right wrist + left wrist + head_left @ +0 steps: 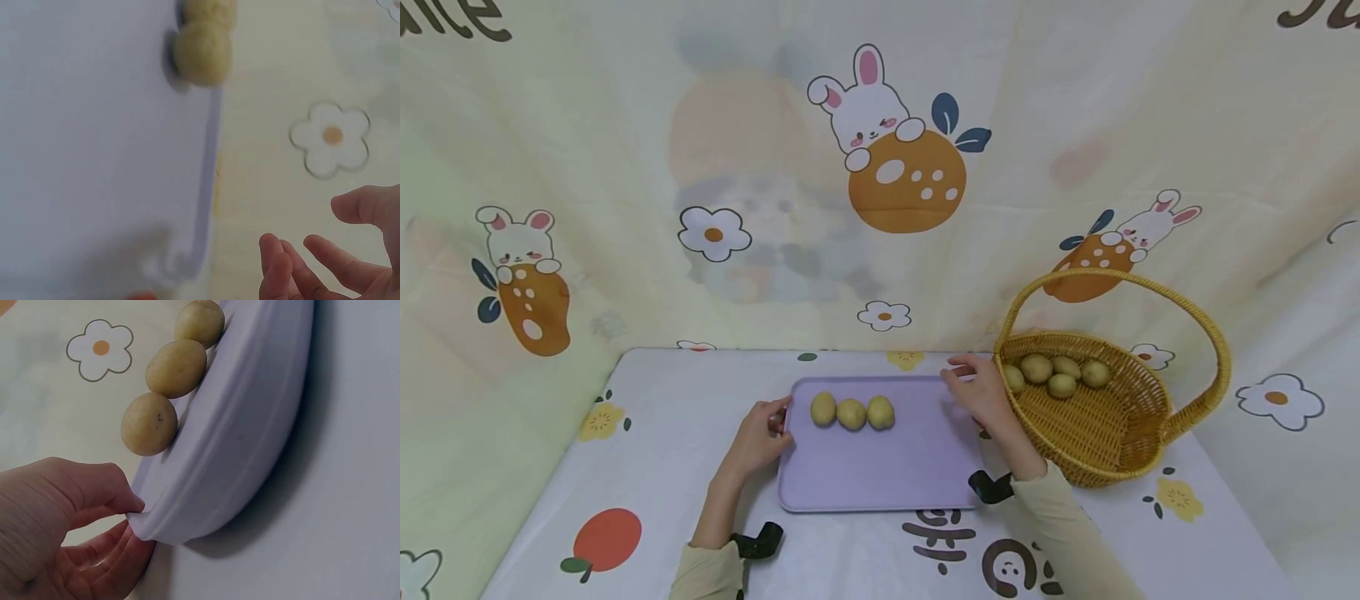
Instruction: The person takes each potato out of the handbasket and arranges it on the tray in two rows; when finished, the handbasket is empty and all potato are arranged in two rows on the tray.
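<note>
A lavender tray (880, 475) lies on the table, and three potatoes (852, 414) sit in a row toward its far left side. My left hand (758, 437) pinches the tray's left rim; in the left wrist view the thumb (125, 499) is on top and the other fingers are below the edge. Near the tray's far right corner is my right hand (981, 392), its fingers spread and loosely bent with nothing between them. The right wrist view shows the fingers (275, 269) apart from the tray.
A yellow wicker basket (1150, 400) with a tall arched handle (1221, 367) stands right of the tray, close beside my right forearm. Several potatoes (1062, 385) are gathered at its far left. A printed cloth hangs behind the table (662, 433).
</note>
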The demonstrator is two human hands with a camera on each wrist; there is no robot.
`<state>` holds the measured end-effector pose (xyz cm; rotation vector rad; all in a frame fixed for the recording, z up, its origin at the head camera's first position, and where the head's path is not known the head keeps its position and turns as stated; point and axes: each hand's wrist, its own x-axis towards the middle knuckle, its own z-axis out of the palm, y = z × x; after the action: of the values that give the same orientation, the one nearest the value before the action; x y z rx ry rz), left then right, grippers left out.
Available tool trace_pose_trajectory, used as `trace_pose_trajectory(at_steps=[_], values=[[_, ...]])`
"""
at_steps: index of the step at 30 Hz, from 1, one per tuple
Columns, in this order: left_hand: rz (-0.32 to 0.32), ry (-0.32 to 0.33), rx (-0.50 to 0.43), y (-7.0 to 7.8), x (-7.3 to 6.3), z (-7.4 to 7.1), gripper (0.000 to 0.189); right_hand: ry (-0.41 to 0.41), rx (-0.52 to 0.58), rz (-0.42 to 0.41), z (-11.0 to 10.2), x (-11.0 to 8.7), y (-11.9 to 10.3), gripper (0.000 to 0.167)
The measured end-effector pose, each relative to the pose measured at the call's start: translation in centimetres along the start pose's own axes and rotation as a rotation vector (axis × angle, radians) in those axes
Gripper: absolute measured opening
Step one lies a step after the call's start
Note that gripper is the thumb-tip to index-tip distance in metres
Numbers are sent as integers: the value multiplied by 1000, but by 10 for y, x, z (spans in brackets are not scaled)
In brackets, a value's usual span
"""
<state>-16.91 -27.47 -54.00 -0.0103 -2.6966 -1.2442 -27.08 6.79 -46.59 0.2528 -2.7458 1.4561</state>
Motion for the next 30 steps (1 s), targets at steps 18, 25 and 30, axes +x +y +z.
trace_pose_trajectory(at_steps=[18,25,30], values=[[-5,-3,-6,1,-1,-1,60,139,-57,3,-72,4,25,34],[-3,4,-14,-1,-2,-1,60,26,-204,128,-76,4,45,47],[-16,-2,-16,-1,-1,-1,60,15,-215,93,-73,5,55,40]])
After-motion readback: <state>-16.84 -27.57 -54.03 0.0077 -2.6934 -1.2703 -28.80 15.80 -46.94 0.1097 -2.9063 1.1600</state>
